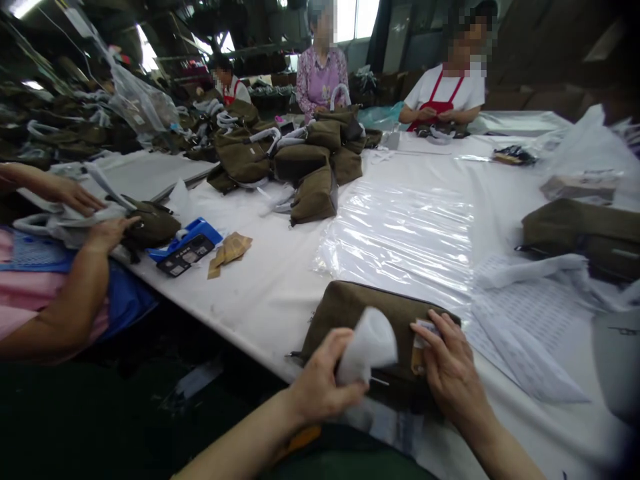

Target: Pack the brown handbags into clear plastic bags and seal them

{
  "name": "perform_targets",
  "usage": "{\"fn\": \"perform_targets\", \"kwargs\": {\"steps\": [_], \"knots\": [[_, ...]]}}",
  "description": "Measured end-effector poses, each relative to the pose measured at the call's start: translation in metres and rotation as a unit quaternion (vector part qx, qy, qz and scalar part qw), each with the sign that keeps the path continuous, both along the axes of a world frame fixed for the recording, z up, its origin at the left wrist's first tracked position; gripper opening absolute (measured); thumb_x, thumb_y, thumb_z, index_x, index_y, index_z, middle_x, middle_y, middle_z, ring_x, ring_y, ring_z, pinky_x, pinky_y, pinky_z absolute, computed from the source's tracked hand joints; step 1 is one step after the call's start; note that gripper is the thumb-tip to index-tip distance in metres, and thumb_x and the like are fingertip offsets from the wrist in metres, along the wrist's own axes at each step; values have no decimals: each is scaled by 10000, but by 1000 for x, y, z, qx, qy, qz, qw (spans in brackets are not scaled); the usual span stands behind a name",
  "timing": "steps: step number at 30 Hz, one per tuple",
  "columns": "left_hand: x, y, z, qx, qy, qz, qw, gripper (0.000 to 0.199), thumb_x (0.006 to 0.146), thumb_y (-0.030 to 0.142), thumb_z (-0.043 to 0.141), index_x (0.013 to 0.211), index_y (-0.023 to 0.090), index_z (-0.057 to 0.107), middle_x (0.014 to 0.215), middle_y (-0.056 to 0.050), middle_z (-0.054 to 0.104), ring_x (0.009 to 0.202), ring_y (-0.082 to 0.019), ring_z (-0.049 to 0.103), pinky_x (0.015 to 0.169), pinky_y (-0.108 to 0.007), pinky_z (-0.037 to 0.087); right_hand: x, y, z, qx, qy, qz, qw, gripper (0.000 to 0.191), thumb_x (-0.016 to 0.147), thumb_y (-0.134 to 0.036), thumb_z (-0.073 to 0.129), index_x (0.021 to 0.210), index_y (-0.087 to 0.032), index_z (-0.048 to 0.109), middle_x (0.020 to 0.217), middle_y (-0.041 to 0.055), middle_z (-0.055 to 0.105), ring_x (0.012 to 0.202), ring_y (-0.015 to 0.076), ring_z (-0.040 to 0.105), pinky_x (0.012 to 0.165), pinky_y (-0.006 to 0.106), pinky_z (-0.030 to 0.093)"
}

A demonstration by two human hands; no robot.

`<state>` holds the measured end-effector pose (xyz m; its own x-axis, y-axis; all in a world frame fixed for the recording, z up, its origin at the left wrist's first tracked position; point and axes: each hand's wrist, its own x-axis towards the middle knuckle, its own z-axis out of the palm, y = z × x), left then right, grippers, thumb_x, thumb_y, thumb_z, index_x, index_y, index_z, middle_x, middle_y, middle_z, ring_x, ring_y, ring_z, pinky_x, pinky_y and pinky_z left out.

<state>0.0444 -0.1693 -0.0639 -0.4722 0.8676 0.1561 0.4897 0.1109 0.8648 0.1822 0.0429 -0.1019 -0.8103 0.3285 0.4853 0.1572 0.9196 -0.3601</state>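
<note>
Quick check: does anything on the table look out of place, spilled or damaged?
No clear spill or damage shows. Slightly untidy: loose brown scraps lie unevenly on the white table, to the left of the brown bag under the left hand; they could simply be working materials.

White wrapping [376,339] blurred, rightmost bag [585,230] cropped

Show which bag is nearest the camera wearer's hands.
The bag just below the clear plastic: left hand over its front, right hand at its right end. The piled bags and others lie farther off.
</note>
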Motion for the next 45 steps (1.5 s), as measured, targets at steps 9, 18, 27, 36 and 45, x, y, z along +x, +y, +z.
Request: {"fn": "perform_targets", "kwargs": {"steps": [9,18,27,36,45], "knots": [[-13,21,12,90,39,239,966,520,900,181,353,1399,238,218,1448,-75,269,1328,-229,257,1102,-431,237,-23,-13,22,106,-73,-14,992,416,863,-185,391,1272,-240,437,1422,85,315,1339,319,180,1063,596,136],[-35,26,-17,-11,184,224,957,582,841,272,550,1365,257,295,1378,-110,319,1272,-260,343,1024,-444,366,-33,-7,21,102,-104,9,989,438,872,-232,400,1309,-236,404,1450,82,276,1338,298,197,1073,561,166],[-63,52,-36,-105,450,-36,886,708,851,569,377,1414,174,208,1461,-40,277,1370,-300,81,1108,-492,3,-60,11,17,213,-151,87,962,653,797,-417,522,1369,-166,331,1431,148,299,1322,305,235,1074,519,110],[-72,67,-56,-109,415,-63,901,664,860,474,443,1414,195,205,1455,-38,292,1364,-296,126,1104,-498,91,-73,17,-13,182,-156,81,968,658,787,-337,529,1381,-167,302,1433,147,294,1325,294,229,1059,502,151],[-175,89,-2,66,129,255,956,182,876,288,478,942,183,612,917,-43,633,869,-163,593,801,-282,464,-52,131,8,-223,106,-201,948,318,808,-425,546,1043,-213,578,981,49,608,885,219,588,838,383,456]]}}
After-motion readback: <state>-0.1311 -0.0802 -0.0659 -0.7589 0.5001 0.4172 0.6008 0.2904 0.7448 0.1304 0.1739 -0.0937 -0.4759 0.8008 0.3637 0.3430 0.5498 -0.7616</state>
